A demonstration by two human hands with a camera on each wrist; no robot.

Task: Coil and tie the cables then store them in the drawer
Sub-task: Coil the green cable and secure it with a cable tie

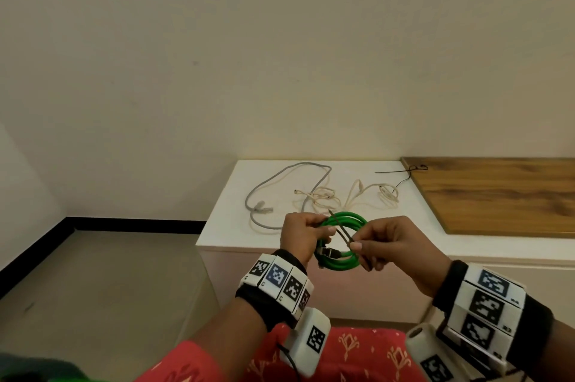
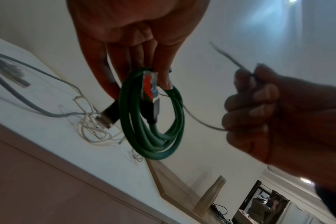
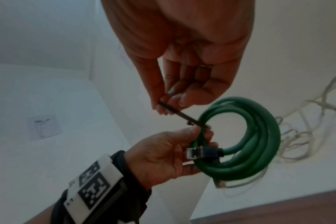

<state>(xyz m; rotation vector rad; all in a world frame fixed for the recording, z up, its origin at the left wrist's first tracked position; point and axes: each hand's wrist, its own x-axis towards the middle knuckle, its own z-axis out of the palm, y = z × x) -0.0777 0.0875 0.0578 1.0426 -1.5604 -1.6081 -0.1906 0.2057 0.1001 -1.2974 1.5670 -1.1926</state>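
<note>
A green cable (image 1: 353, 257) wound into a coil hangs in the air in front of the white cabinet (image 1: 224, 195). My left hand (image 1: 323, 227) grips the coil's left side, near its black plugs (image 3: 209, 153). My right hand (image 1: 357, 244) pinches a thin dark cable tie (image 1: 340, 230) that runs through the coil. From the right wrist, the tie (image 3: 184, 116) reaches from the right hand's fingertips (image 3: 163, 109) to the coil (image 3: 259, 136) at the left thumb. From the left wrist, the coil (image 2: 153, 136) dangles from the left hand's fingers (image 2: 163, 75).
On the cabinet top lie a loose grey cable (image 1: 280, 182) and tangled white cables (image 1: 357, 195). A few more black ties (image 1: 404, 170) rest by the edge of a wooden board (image 1: 497, 195) at the right. Floor lies to the left.
</note>
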